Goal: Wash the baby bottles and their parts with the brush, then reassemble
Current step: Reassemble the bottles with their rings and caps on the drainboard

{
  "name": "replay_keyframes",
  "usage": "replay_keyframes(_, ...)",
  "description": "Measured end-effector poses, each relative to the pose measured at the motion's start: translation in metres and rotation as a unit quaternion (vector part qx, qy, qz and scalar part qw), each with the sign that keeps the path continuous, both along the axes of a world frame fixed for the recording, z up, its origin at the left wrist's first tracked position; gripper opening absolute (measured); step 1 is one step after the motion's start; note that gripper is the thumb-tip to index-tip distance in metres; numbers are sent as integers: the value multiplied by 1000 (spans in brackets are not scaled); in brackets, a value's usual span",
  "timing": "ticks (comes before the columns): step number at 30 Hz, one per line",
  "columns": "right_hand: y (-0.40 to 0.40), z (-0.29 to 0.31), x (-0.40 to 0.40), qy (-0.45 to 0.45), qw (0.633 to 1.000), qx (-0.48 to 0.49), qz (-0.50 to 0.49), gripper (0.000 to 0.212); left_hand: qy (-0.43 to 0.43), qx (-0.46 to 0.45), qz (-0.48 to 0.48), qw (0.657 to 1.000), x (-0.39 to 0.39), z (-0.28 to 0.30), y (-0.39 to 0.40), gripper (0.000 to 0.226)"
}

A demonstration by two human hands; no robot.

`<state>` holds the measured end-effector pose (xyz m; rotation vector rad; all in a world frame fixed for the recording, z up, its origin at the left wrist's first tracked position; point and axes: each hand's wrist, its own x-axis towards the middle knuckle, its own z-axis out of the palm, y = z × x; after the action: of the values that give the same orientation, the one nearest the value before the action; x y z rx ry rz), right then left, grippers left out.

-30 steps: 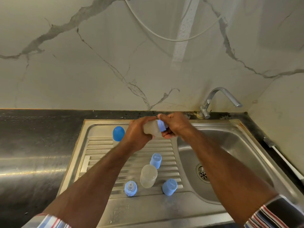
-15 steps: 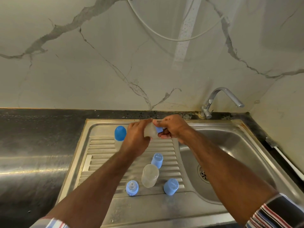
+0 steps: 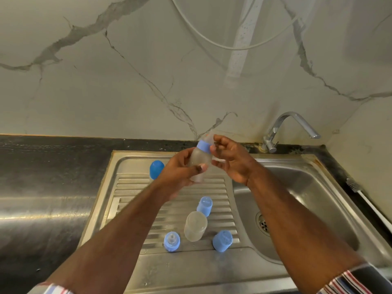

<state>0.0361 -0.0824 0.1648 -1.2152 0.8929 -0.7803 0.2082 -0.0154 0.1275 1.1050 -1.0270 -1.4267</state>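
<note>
Two bare forearms reach in from the near edge. Each arm wears a short striped sleeve that ends above the elbow. The left sleeve (image 3: 49,290) shows pale blue, white and red stripes. The right sleeve (image 3: 356,280) carries red and white stripes beside wide dark bands.

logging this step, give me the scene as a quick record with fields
left hand: grips the held bottle round its body
right hand: fingers at the bottle's blue collar
drainboard: open bottle, nipple ring, two light blue caps, a blue cap
basin: no parts seen
tap: no water running
</note>
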Motion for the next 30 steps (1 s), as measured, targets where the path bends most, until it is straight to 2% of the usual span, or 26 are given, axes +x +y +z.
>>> replay_keyframes(2, 5, -2, 4, -55, 997, 22, 44, 47, 99, 26, -70, 992, 4, 5, 0, 49)
replay_keyframes(4, 7, -4, 14, -52, 998, 19, 37, 46, 98, 27, -66, 993, 3, 5, 0, 45)
replay_keyframes(7, 9, -2, 31, 4, 998, 16, -58, 27, 56, 29, 6, 998, -5, 1, 1, 37)
replay_keyframes(10, 10, -5, 45, 57, 992, -2, -111, 10, -8, 28, 77, 997, -15, -4, 2, 33)
replay_keyframes(12, 11, -8, 51, 72, 990, -13, -121, 15, -50, 2, 97, 994, -17, -8, 0, 30)
replay_keyframes(15, 13, -17, 36, 70, 992, -11, -107, 31, -113, -1, 97, 989, -5, -14, -5, 37)
replay_keyframes(16, 15, -22, 25, 111, 989, -33, -92, 40, -132, 5, 100, 986, 1, -17, -6, 42)
replay_keyframes(17, 17, -29, 10, 194, 977, -75, -57, 49, -143, 8, 100, 985, 5, -20, -7, 44)
replay_keyframes(18, 19, -36, -3, 302, 946, -113, 10, 58, -148, 9, 94, 984, 8, -24, -6, 46)
replay_keyframes(19, 22, -46, -13, 406, 897, -140, 104, 67, -151, 10, 85, 985, 9, -29, -5, 47)
replay_keyframes(20, 28, -55, -18, 473, 847, -150, 188, 74, -154, 14, 76, 985, 10, -33, -3, 48)
replay_keyframes(21, 32, -66, -20, 508, 813, -157, 239, 78, -158, 21, 72, 985, 9, -37, -2, 49)
replay_keyframes(22, 35, -78, -20, 519, 799, -171, 251, 77, -162, 27, 72, 984, 8, -40, 0, 48)
replay_keyframes(23, 37, -86, -20, 516, 804, -187, 228, 72, -164, 29, 74, 983, 7, -44, 1, 48)
replay_keyframes(25, 35, -88, -20, 461, 858, -190, 124, 62, -155, 28, 77, 984, 6, -49, 4, 47)
replay_keyframes(26, 29, -82, -22, 397, 902, -161, 52, 56, -144, 25, 77, 986, 6, -49, 6, 47)
replay_keyframes(27, 22, -68, -23, 302, 946, -111, -26, 49, -130, 23, 75, 988, 7, -50, 7, 46)
replay_keyframes(28, 16, -51, -25, 191, 975, -56, -93, 42, -119, 22, 73, 990, 7, -50, 9, 46)
replay_keyframes(29, 9, -33, -26, 102, 985, -22, -134, 37, -112, 20, 69, 991, 8, -50, 9, 47)
replay_keyframes(30, 3, -17, -28, 62, 987, -25, -147, 35, -109, 16, 64, 992, 7, -49, 10, 48)
